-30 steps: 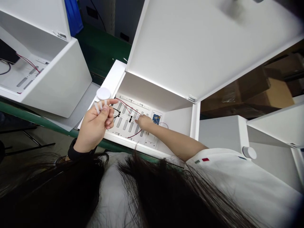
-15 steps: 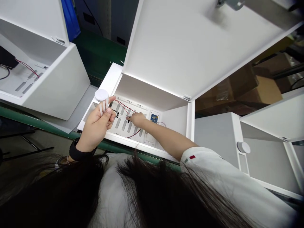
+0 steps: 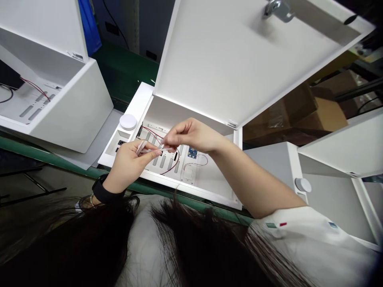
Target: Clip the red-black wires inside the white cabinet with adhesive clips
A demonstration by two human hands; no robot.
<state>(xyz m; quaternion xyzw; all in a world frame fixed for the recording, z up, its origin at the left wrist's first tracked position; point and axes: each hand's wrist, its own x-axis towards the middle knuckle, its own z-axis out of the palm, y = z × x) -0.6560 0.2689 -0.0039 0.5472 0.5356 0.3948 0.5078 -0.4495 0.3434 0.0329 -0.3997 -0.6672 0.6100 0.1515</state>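
**Item 1:** left hand point(image 3: 128, 166), bare, with black wristband point(image 3: 103, 190). Grip closed, thumb and forefinger clamped on narrow white strips point(image 3: 143, 147); strip material too small to tell.

**Item 2:** right hand point(image 3: 191, 134), bare, extending from a white short-sleeved shirt point(image 3: 299, 227). Grip closed, fingertips pinched at the far end of the strips; whether on one strip or several, impossible to tell.

**Position of strips:** held level between both hands, in the air just above a white slotted metal panel point(image 3: 158, 160), not touching it.

**Handling note:** probably best pinched close to the ends and kept taut, clear of the thin red wires point(image 3: 176, 161) below.

**Surface:** open white rectangular enclosure point(image 3: 191, 119) with hinged white lid point(image 3: 221, 59) and silver metal latch point(image 3: 278, 10). Inside, small blue circuit board point(image 3: 192, 153) beside the panel. Round white disc point(image 3: 128, 121) on the enclosure's near-left corner. Second open white enclosure point(image 3: 60, 107) to the left, with red wires inside, on the same green-edged bench point(image 3: 60, 164).

**Room:** brown cardboard boxes point(image 3: 299, 115) beyond the lid on the right; blue hanging sheet point(image 3: 88, 24) at the far left; dark strands of the wearer's hair point(image 3: 194, 243) across the lower foreground.
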